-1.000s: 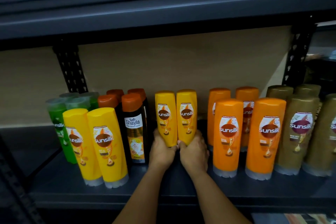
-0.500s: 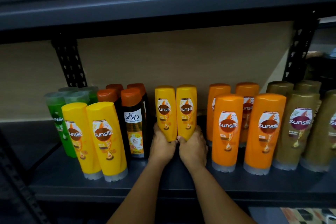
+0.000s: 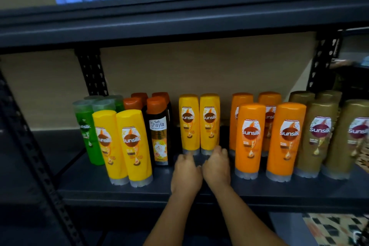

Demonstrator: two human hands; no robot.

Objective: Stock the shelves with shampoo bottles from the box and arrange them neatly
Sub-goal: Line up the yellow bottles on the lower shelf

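Two yellow bottles [image 3: 199,124] stand on the dark shelf [image 3: 259,189], left hand [image 3: 186,173] and right hand [image 3: 216,166] loose-fingered at their bases, holding nothing.

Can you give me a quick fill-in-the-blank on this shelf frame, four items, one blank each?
1. The two hands, left hand and right hand, reach toward a pair of ____ Sunsilk bottles at mid-shelf.
2. The Safi Shayla bottle has an ____ cap.
3. The green bottles stand at the ____ end of the row.
4. Right of the orange bottles stand ____ bottles.

Missing words: yellow; orange; left; brown
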